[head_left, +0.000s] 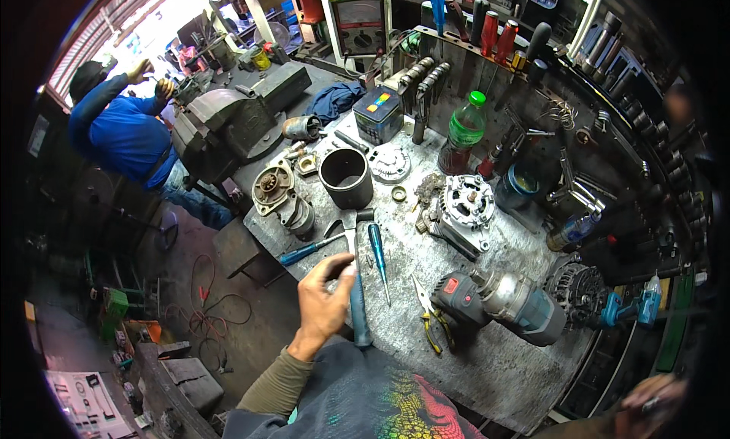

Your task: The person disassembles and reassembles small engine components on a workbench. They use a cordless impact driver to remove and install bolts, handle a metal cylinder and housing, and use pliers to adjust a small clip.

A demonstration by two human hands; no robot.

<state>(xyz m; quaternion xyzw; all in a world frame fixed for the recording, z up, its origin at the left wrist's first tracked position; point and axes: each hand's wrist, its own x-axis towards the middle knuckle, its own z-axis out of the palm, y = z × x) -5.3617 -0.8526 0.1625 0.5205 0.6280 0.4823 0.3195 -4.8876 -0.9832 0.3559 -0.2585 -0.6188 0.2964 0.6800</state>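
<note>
My left hand (325, 302) is closed at the neck of a hammer (357, 302) with a blue-grey handle, thumb and forefinger against it. The hammer lies on the metal bench, its head just in front of a dark hollow metal cylinder (347, 196). To its right lies a blue-handled screwdriver (377, 255); a second screwdriver (303, 253) is on the left. Pliers (428, 317) with yellow-black grips lie farther right. At the lower right edge, my right hand (652, 397) is dim and blurred, its fingers curled around something dark I cannot make out.
A starter housing with a gear (272, 188) and an opened alternator (469, 203) sit on the bench. A cordless impact wrench (525, 306) and a drill (637, 302) lie right. Behind stand a green-capped bottle (464, 131) and a vise (228, 123). A person in blue (125, 135) stands far left.
</note>
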